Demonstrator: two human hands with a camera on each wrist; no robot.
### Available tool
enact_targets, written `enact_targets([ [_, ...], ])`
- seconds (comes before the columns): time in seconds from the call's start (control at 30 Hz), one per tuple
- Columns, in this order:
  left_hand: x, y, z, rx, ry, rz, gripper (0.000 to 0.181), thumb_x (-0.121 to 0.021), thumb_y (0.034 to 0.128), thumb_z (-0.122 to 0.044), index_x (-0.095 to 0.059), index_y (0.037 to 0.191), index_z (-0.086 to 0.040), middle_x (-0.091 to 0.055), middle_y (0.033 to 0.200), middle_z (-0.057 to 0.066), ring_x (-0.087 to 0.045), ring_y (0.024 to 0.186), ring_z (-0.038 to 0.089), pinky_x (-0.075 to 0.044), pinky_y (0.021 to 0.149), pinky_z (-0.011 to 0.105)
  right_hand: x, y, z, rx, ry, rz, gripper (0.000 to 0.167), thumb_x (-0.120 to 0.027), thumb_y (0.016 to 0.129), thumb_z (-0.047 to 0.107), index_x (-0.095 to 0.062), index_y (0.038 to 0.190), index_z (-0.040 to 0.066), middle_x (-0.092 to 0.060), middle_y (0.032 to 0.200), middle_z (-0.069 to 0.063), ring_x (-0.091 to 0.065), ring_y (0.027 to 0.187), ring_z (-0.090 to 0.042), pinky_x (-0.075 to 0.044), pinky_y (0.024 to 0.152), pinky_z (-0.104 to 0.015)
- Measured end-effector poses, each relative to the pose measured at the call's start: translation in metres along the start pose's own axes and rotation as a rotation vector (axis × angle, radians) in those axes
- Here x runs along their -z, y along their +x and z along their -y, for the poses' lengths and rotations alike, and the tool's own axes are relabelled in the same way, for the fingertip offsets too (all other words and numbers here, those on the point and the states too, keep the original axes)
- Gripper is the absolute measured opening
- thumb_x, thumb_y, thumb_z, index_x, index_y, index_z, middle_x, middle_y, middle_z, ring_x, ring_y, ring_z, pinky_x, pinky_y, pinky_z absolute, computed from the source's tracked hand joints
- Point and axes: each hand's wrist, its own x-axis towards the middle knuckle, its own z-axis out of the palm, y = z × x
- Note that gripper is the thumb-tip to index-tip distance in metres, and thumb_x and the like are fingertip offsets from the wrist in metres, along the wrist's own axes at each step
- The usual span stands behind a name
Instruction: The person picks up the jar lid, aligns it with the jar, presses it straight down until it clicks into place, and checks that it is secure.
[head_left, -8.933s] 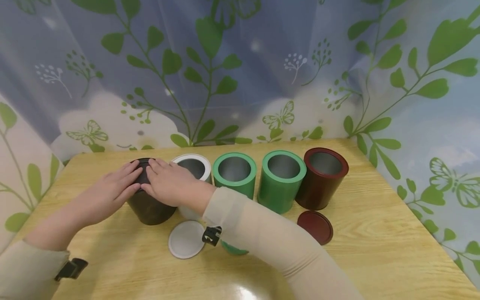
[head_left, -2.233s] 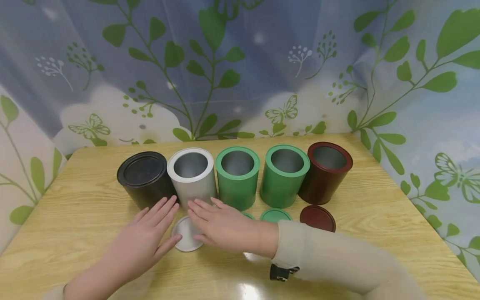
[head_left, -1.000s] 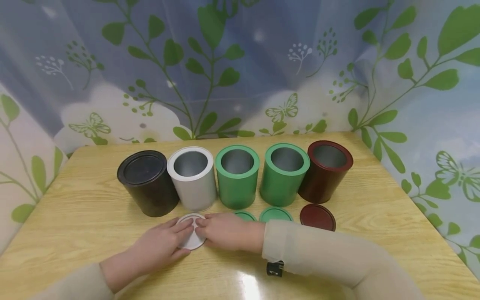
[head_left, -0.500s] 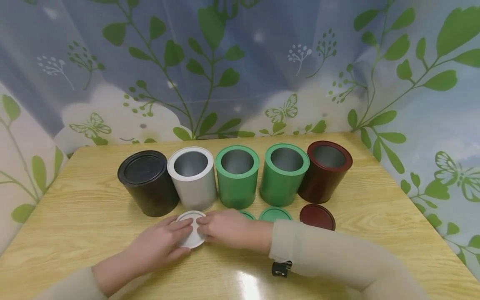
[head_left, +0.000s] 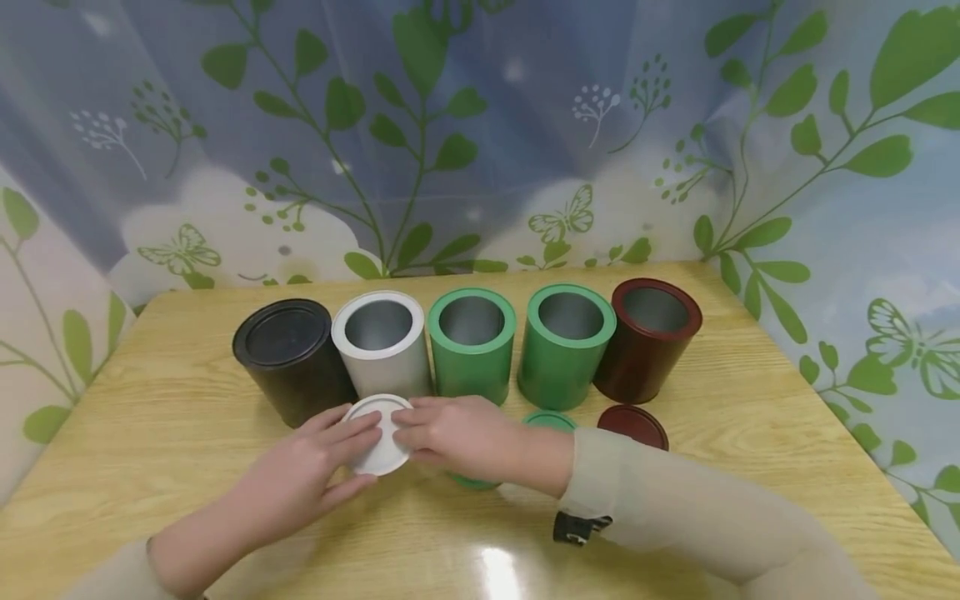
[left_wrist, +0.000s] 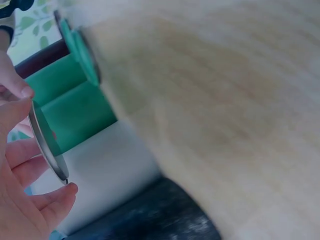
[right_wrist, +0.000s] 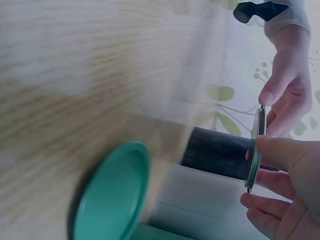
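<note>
Both hands hold a round white lid by its edge, raised above the table in front of the white can. My left hand pinches its left side and my right hand its right side. In the left wrist view the lid appears edge-on, with fingertips above and below the rim. The right wrist view also has the lid edge-on between the two hands. The white can stands open at the top. Left of it, the black can has its lid on.
Two open green cans and an open dark red can continue the row to the right. A green lid and a dark red lid lie before them. Another green lid is partly hidden under my right hand.
Earlier both hands pressed on the black can's top, then came to the white lid lying on the table. Now they have lifted it and moved it toward the white can.
</note>
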Motion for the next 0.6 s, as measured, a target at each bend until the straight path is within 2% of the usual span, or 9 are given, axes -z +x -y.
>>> enact_targets([
  [0.03, 0.002, 0.001, 0.0, -0.005, 0.003, -0.01, 0.05, -0.08, 0.0725, -0.028, -0.067, 0.114, -0.003, -0.062, 0.12, 0.009, -0.056, 0.107, 0.039, -0.05, 0.082, 0.047, 0.003, -0.001, -0.001, -0.001, 0.003, -0.008, 0.025, -0.064, 0.09, 0.028, -0.066, 0.113, 0.019, -0.057, 0.129, 0.001, -0.052, 0.119, -0.019, -0.048, 0.088, -0.026],
  [0.13, 0.009, 0.006, -0.001, -0.018, 0.01, -0.033, 0.049, -0.073, 0.0801, -0.036, -0.066, 0.115, -0.003, -0.062, 0.12, 0.01, -0.056, 0.108, 0.039, -0.05, 0.082, 0.047, 0.011, -0.002, -0.003, -0.005, 0.015, -0.04, 0.025, -0.063, 0.09, 0.027, -0.065, 0.114, 0.018, -0.057, 0.129, -0.001, -0.051, 0.12, -0.02, -0.047, 0.089, -0.026],
  [0.23, 0.016, 0.01, -0.002, -0.028, 0.007, -0.047, 0.054, -0.054, 0.0905, -0.05, -0.066, 0.116, -0.003, -0.062, 0.12, 0.01, -0.055, 0.109, 0.039, -0.049, 0.083, 0.048, 0.018, -0.005, -0.005, -0.007, 0.03, -0.077, 0.025, -0.063, 0.09, 0.026, -0.066, 0.113, 0.018, -0.057, 0.128, -0.001, -0.051, 0.12, -0.02, -0.047, 0.09, -0.027],
  [0.3, 0.02, 0.013, -0.002, -0.031, 0.007, -0.062, 0.061, -0.042, 0.0927, -0.054, -0.066, 0.116, -0.003, -0.062, 0.121, 0.01, -0.054, 0.11, 0.039, -0.049, 0.083, 0.048, 0.022, -0.005, -0.006, -0.008, 0.04, -0.108, 0.024, -0.064, 0.09, 0.025, -0.066, 0.113, 0.018, -0.057, 0.128, -0.001, -0.051, 0.12, -0.02, -0.048, 0.089, -0.028],
  [0.4, 0.026, 0.017, -0.003, -0.028, 0.021, -0.076, 0.054, -0.05, 0.0921, -0.051, -0.066, 0.117, -0.004, -0.061, 0.122, 0.009, -0.053, 0.112, 0.038, -0.05, 0.082, 0.049, 0.028, -0.005, -0.009, 0.0, 0.051, -0.149, 0.025, -0.063, 0.091, 0.024, -0.066, 0.114, 0.016, -0.058, 0.127, -0.003, -0.052, 0.119, -0.021, -0.049, 0.088, -0.029],
  [0.53, 0.034, 0.021, -0.003, -0.009, 0.023, -0.079, 0.044, -0.067, 0.0856, -0.034, -0.065, 0.118, -0.006, -0.06, 0.124, 0.008, -0.052, 0.114, 0.037, -0.049, 0.084, 0.05, 0.034, -0.004, -0.012, 0.013, 0.044, -0.196, 0.025, -0.06, 0.093, 0.021, -0.066, 0.116, 0.014, -0.059, 0.126, -0.002, -0.053, 0.118, -0.021, -0.048, 0.087, -0.027],
  [0.6, 0.037, 0.021, -0.004, 0.003, 0.015, -0.072, 0.043, -0.066, 0.0869, -0.034, -0.065, 0.119, -0.006, -0.059, 0.125, 0.008, -0.052, 0.115, 0.037, -0.047, 0.086, 0.05, 0.036, -0.004, -0.012, 0.011, 0.03, -0.202, 0.025, -0.059, 0.093, 0.021, -0.066, 0.116, 0.015, -0.059, 0.125, -0.001, -0.053, 0.118, -0.019, -0.049, 0.086, -0.025],
])
